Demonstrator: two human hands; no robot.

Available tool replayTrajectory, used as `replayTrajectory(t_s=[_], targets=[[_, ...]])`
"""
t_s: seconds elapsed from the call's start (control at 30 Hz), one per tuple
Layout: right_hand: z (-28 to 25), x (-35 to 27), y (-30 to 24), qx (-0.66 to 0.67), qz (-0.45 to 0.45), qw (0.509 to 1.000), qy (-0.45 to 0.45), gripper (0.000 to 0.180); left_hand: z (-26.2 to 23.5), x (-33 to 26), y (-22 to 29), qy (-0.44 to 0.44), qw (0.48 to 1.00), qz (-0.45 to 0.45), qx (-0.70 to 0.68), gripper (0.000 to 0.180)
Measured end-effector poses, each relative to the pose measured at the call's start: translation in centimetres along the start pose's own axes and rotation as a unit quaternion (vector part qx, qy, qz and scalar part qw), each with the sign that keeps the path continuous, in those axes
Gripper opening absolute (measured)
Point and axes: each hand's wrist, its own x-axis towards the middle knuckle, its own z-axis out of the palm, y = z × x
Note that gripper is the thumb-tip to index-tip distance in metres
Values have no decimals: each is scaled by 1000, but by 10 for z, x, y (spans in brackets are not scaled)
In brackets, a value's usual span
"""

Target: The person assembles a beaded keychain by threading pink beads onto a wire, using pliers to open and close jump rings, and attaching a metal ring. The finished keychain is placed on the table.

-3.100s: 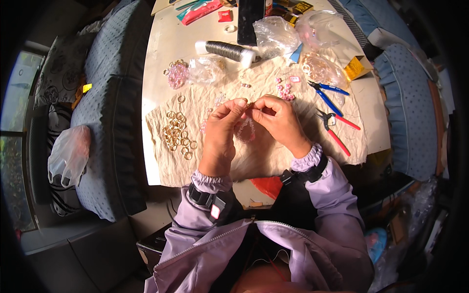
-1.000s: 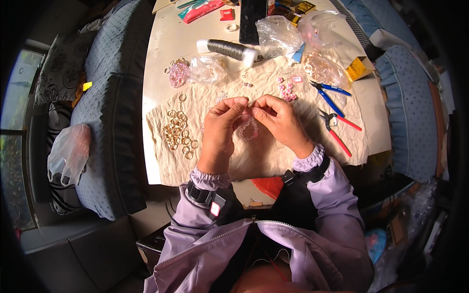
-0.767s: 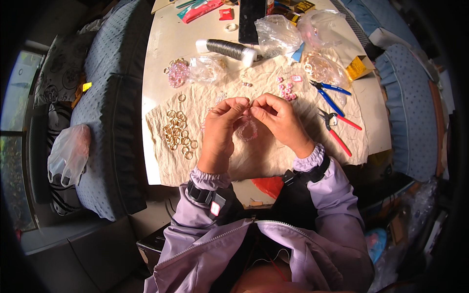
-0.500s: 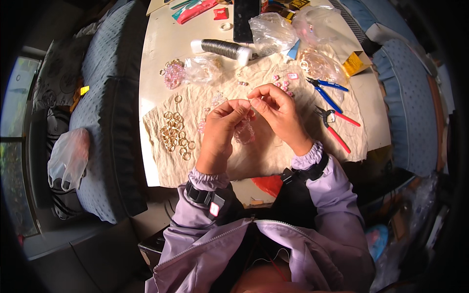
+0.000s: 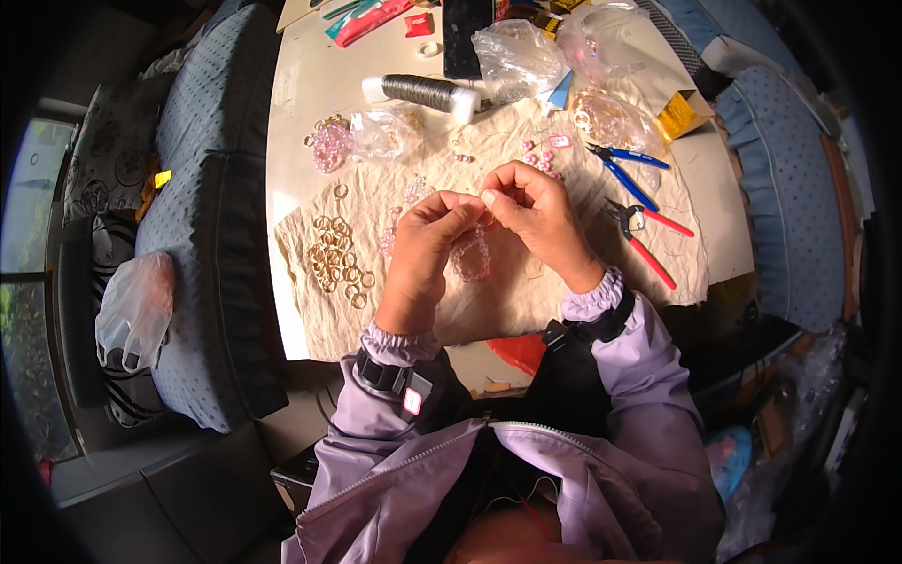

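My left hand [image 5: 427, 249] and my right hand [image 5: 540, 221] meet over the cloth, thumbs and forefingers pinched with the tips almost touching. From the left fingertips hangs a loop of clear pink beads [image 5: 471, 258], its lower end over the cloth. What the right fingertips pinch is too fine to make out. More loose pink beads [image 5: 387, 242] lie just left of my left hand, partly hidden by it. Farther left is a pile of gold rings [image 5: 336, 254]. Beyond my right hand lie several pink-and-white beads [image 5: 540, 158].
Blue-handled pliers [image 5: 627, 174] and red-handled pliers [image 5: 648, 240] lie to the right on the beige cloth [image 5: 526, 315]. A spool of dark thread [image 5: 421, 91], a pink bead bundle [image 5: 330, 146], clear plastic bags [image 5: 520, 58] and a phone [image 5: 467, 38] stand farther back. Blue-covered sofas [image 5: 202, 226] flank the table.
Both hands stay pinched together in nearly the same place, with only slight finger movement. The bead loop still hangs below them. The whole view has shifted a little.
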Motion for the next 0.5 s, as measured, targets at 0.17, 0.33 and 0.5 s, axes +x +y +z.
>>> replayTrajectory(t_s=[0.17,0.33,0.5], targets=[[0,0,4,8,9,1000,5,10,-4,4,-4,-24,999,2,-30,10],[-2,-1,1,23,26,999,6,11,-5,7,-9,-18,999,0,-42,8],[-1,-1,-1,9,39,999,13,12,-5,7,-10,-9,999,8,-34,8]])
